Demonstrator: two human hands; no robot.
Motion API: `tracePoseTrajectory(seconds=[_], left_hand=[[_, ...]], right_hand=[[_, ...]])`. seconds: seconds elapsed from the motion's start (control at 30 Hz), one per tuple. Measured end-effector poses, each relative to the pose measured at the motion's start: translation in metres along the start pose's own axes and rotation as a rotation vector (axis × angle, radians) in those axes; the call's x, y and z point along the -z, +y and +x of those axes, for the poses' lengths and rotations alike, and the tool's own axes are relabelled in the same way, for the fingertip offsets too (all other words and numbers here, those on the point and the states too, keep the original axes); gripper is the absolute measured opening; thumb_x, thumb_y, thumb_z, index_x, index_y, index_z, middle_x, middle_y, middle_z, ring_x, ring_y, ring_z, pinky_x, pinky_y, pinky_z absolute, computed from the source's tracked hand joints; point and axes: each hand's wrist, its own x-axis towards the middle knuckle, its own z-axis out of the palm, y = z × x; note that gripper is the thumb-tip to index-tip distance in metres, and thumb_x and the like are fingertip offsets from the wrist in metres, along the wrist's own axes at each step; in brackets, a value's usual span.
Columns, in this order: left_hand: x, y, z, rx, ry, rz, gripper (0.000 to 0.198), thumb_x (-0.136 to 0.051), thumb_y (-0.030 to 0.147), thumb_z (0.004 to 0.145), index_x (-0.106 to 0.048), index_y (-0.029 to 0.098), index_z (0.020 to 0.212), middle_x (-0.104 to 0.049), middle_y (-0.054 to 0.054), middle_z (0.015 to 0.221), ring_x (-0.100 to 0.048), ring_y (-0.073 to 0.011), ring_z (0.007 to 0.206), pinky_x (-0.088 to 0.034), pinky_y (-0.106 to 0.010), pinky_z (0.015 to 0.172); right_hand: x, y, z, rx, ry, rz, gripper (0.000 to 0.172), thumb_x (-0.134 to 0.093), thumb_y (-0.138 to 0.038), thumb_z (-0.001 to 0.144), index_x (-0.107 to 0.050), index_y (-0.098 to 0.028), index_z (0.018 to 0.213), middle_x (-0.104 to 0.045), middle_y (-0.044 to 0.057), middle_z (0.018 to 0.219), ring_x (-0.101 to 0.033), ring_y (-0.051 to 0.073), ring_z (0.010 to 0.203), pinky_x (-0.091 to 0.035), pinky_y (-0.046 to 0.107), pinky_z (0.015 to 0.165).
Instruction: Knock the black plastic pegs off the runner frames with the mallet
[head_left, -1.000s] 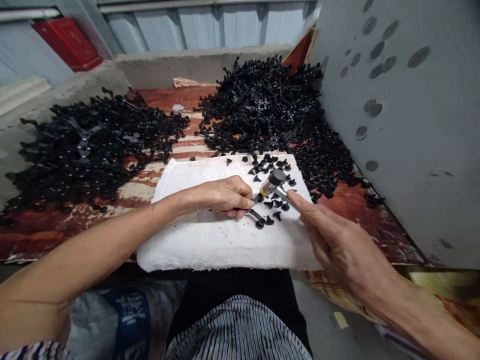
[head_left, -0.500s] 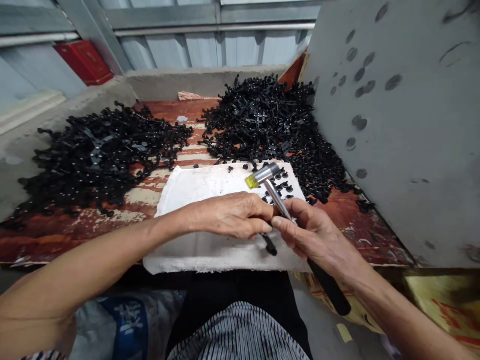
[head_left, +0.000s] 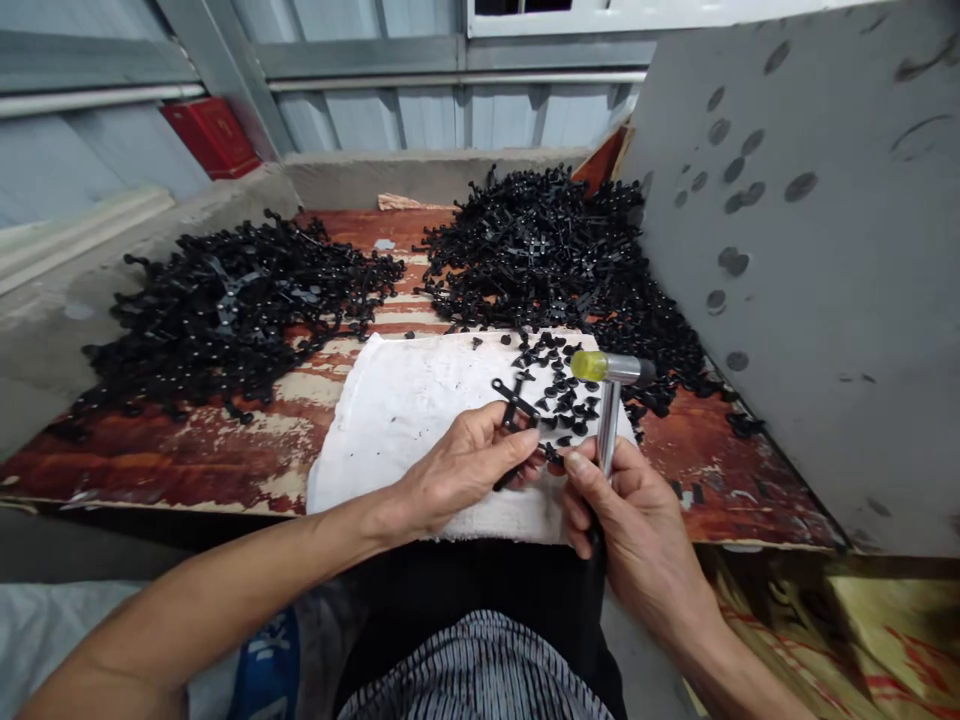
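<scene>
Over the white cloth [head_left: 420, 400], my left hand [head_left: 469, 460] is closed on a black cross-shaped part [head_left: 517, 405] with ring-like ends. My right hand [head_left: 637, 510] is wrapped round a small mallet [head_left: 609, 420]. Its metal head has a clear yellow face on the left and a dark face on the right, and it stands nearly upright. At the right thumb and fingertip is a small black piece [head_left: 553, 455], close to the left fingertips; whether it joins the cross-shaped part I cannot tell. Several loose black round-headed pieces [head_left: 564, 395] lie on the cloth just beyond my hands.
Heaps of black parts lie on the worn red-brown table, a left pile [head_left: 247, 300] and a larger right pile [head_left: 540, 240]. A grey panel [head_left: 810, 300] stands along the right side. At the back left is a red box [head_left: 214, 138] on a ledge.
The mallet has swung from leaning left to nearly upright, its head further right. My hands have drawn slightly apart, and the cross-shaped part now shows in my left fingers.
</scene>
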Motion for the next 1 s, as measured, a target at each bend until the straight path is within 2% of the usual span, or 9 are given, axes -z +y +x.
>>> tracePoseTrajectory(seconds=[0.23,0.33,0.43,0.53,0.67,0.87,1.0], left_hand=[[0.012,0.008,0.012,0.127,-0.099,-0.051,0.042,-0.075,0.05,0.074,-0.056,0.014,0.083,-0.065,-0.001,0.066,-0.058,-0.0086,0.052,-0.041,-0.02,0.051],[0.013,0.011,0.021,0.14,-0.056,-0.045,0.041,-0.07,0.053,0.078,-0.057,0.014,0.077,-0.06,0.0,0.058,-0.053,-0.0083,0.045,-0.041,-0.021,0.046],[0.015,0.013,0.036,0.058,-0.006,0.005,0.039,-0.067,0.047,0.083,-0.058,0.012,0.068,-0.053,0.003,0.054,-0.041,-0.0029,0.037,-0.03,-0.017,0.039],[0.019,0.017,0.053,0.068,-0.007,0.111,0.035,-0.061,0.032,0.09,-0.057,0.011,0.062,-0.05,0.003,0.05,-0.036,-0.0007,0.033,-0.019,-0.015,0.035],[0.022,0.026,0.073,0.148,-0.029,0.181,0.035,-0.055,0.019,0.094,-0.056,0.011,0.06,-0.052,0.001,0.048,-0.034,0.0001,0.03,-0.017,-0.014,0.033],[0.016,0.029,0.085,0.163,0.004,0.243,0.037,-0.052,0.014,0.094,-0.055,0.011,0.057,-0.048,0.003,0.045,-0.036,0.0,0.031,-0.019,-0.013,0.032],[0.018,0.026,0.088,0.184,-0.009,0.279,0.034,-0.052,0.017,0.094,-0.058,0.011,0.061,-0.052,0.001,0.049,-0.038,-0.0006,0.031,-0.018,-0.013,0.031]], right_hand=[[0.004,0.006,0.0,-0.028,-0.031,-0.066,0.04,-0.073,-0.055,0.076,-0.05,-0.022,0.081,-0.042,-0.01,0.05,-0.034,0.006,0.039,-0.033,0.016,0.032],[0.004,0.006,0.0,-0.025,-0.064,-0.093,0.04,-0.07,-0.057,0.079,-0.05,-0.022,0.083,-0.043,-0.01,0.049,-0.034,0.005,0.037,-0.032,0.016,0.032],[0.009,0.002,-0.002,-0.026,-0.076,-0.142,0.04,-0.066,-0.058,0.081,-0.054,-0.021,0.088,-0.046,-0.009,0.05,-0.037,0.005,0.038,-0.032,0.015,0.034],[0.023,-0.002,-0.002,-0.001,0.01,-0.149,0.039,-0.067,-0.057,0.082,-0.059,-0.02,0.09,-0.052,-0.006,0.055,-0.039,0.006,0.041,-0.034,0.015,0.035],[0.041,0.0,0.002,0.033,0.191,-0.041,0.036,-0.076,-0.049,0.076,-0.056,-0.022,0.088,-0.067,0.001,0.087,-0.045,0.005,0.046,-0.036,0.016,0.032],[0.046,0.0,0.007,-0.001,0.199,-0.001,0.039,-0.078,-0.049,0.072,-0.055,-0.021,0.084,-0.069,0.002,0.085,-0.044,0.004,0.039,-0.035,0.015,0.029],[0.046,-0.001,0.008,0.007,0.193,-0.022,0.039,-0.078,-0.05,0.072,-0.056,-0.019,0.082,-0.07,0.003,0.085,-0.044,0.003,0.039,-0.035,0.015,0.029]])
